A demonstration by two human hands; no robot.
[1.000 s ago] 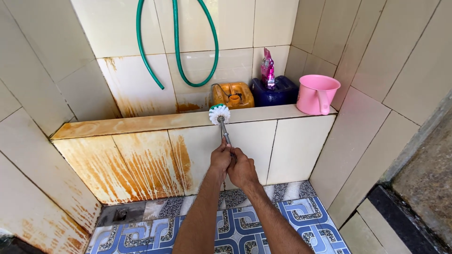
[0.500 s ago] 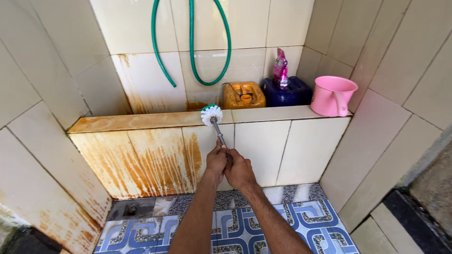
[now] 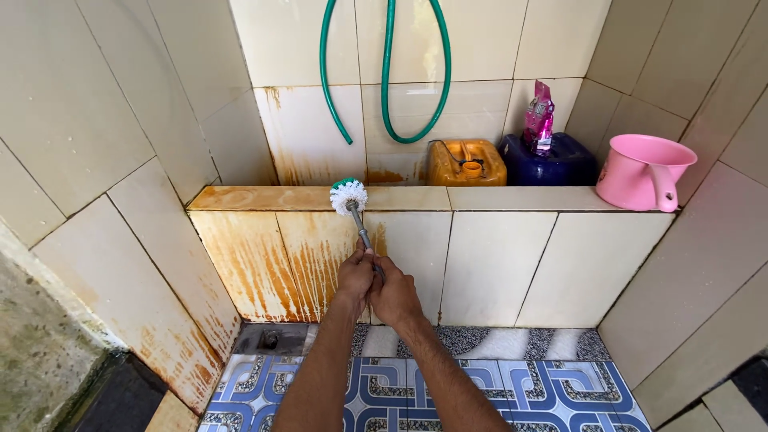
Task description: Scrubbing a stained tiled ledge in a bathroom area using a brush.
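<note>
A: Which way does the long-handled scrubbing brush with white and green bristles (image 3: 350, 195) point?

B: Away from the person and up. Its thin grey metal shaft runs from the hands to the bristle head, leaning a little to the left, so the long axis is close to upright in the head view. The round head sits against the front edge of the rust-stained tiled ledge (image 3: 264, 198), where the ledge top meets the stained front wall.

A: And the hands?

B: Both are wrapped shut around the lower end of the shaft. The left hand (image 3: 355, 276) sits slightly higher, the right hand (image 3: 394, 294) just beside and below it, the two touching.

A: What about the surface?

B: Cream tiles, streaked orange-brown on the left half of the ledge and its front face, cleaner to the right. The floor is blue and white patterned tile (image 3: 488, 392) with a speckled strip along the base of the wall.

A: The room around it?

B: A tiled washing corner. A green hose (image 3: 386, 80) hangs looped on the back wall. Behind the ledge stand an orange plastic jerrycan (image 3: 466, 164), a dark blue container (image 3: 560, 164) with a pink pouch (image 3: 538, 118) on top, and on the ledge's right end a pink plastic jug (image 3: 644, 172)
</note>
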